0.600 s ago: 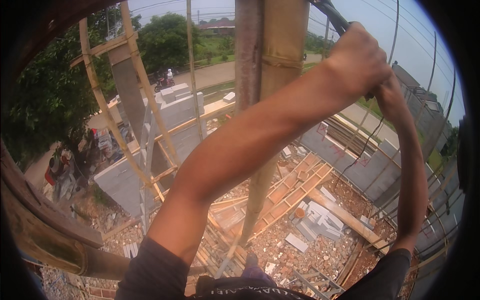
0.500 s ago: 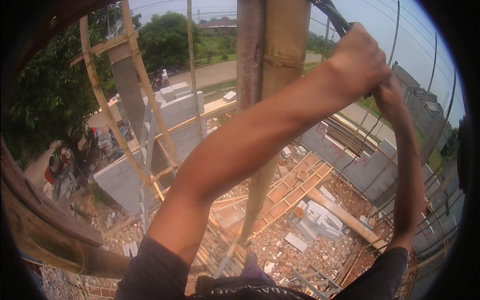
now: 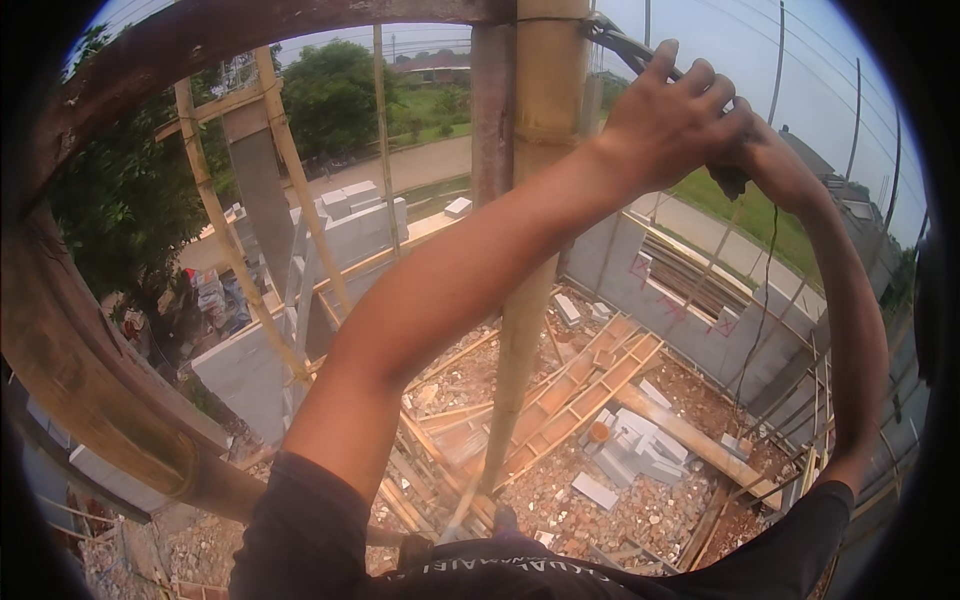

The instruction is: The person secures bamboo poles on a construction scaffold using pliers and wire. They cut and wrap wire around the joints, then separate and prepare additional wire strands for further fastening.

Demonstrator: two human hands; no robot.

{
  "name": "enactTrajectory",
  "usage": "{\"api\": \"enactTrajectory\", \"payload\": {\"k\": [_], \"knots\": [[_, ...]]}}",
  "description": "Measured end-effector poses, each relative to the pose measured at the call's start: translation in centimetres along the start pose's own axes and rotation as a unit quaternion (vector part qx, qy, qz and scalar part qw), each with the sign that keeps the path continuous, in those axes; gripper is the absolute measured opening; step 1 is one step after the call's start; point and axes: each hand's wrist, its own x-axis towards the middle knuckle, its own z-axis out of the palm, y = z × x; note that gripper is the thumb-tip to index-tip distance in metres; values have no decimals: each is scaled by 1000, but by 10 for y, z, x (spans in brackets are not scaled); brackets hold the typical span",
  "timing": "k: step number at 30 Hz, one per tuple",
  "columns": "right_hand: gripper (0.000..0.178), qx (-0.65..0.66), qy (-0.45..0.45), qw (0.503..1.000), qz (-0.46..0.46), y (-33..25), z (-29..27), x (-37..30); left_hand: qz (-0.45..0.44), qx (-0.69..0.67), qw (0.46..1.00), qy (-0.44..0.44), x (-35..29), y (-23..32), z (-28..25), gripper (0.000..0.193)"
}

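Both my arms are raised to a pair of dark metal pincers (image 3: 622, 44) beside an upright bamboo pole (image 3: 550, 80). The jaws are at a thin wire tie (image 3: 545, 18) that goes round the pole near its top. My left hand (image 3: 675, 120) lies over the handles, most fingers curled over them and one finger lifted. Further down the handles, my right hand (image 3: 775, 165) is closed round their ends, its fingers partly hidden by the left hand. A thin dark wire (image 3: 768, 290) dangles below my right hand.
A reddish beam (image 3: 270, 50) crosses the upper left, meeting a reddish post (image 3: 492, 120) beside the pole. A thick bamboo (image 3: 110, 410) slants at lower left. Far below lie rubble (image 3: 640, 515), a wooden ladder-like frame (image 3: 590, 385), pale blocks (image 3: 640, 440) and grey block walls (image 3: 690, 310).
The view has shifted, bringing the beam, the wire tie and the pincers' jaws into sight. My left hand's grip has loosened, with one finger lifting. Both hands still hold the pincers.
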Motion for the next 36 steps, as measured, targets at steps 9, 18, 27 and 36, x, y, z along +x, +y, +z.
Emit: {"api": "enactTrajectory", "payload": {"k": [9, 18, 27, 36], "knots": [[36, -73, -75, 989, 108, -76, -28, -23, -50, -69, 996, 19, 21, -10, 2, 19], [52, -551, -12, 810, -202, -82, -41, -34, -146, -191, 962, -132, 46, -26, 3, 13], [42, -627, -28, 771, -106, -72, -39, -30, -161, -199, 955, -149, 68, -28, 1, 12], [37, -562, 70, 820, -81, -20, -51, -10, -169, -215, 948, -166, 66, -27, 10, 12]]}}
